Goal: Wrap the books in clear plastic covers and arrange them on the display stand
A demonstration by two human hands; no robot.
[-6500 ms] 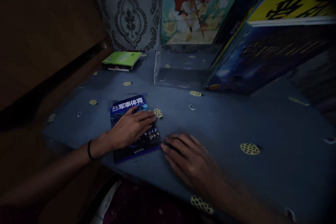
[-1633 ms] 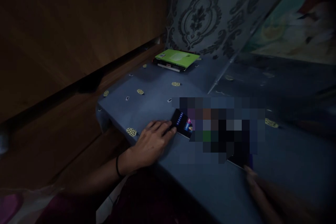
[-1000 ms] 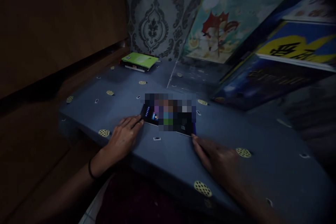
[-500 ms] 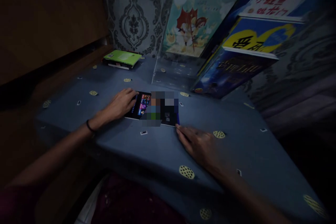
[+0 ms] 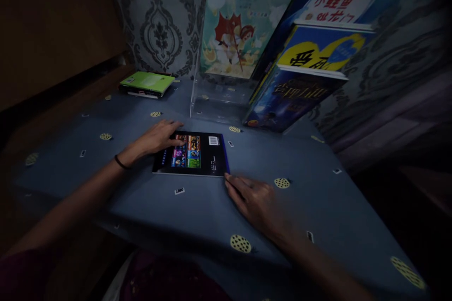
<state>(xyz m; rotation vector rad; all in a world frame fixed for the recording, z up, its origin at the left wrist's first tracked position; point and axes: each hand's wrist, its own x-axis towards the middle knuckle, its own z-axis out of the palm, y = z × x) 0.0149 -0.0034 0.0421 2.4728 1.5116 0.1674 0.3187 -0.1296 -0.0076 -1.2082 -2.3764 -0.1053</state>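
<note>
A thin dark book point(image 5: 206, 167) lies flat on the cloth-covered table, showing small coloured pictures, a white barcode and a blue edge along its right side. Across its upper left part rests my left hand point(image 5: 157, 138), with the thumb over the pictures and the other fingers apart from it near the top edge. My right hand point(image 5: 252, 197) is at the lower right corner of the book, its fingers together and the fingertips closed on that corner. A dark band circles my left wrist.
Behind the book, a clear plastic stand point(image 5: 219, 99) holds upright books, among them a teal one point(image 5: 226, 4) and a dark blue one point(image 5: 282, 101). At the back left lies a small stack topped by a green book point(image 5: 148, 82). Pineapple prints dot the tablecloth point(image 5: 134, 197).
My view has shifted, so the table and books appear further left. My left thumb now lies over the book's pictures. My right hand stays at the lower right corner.
</note>
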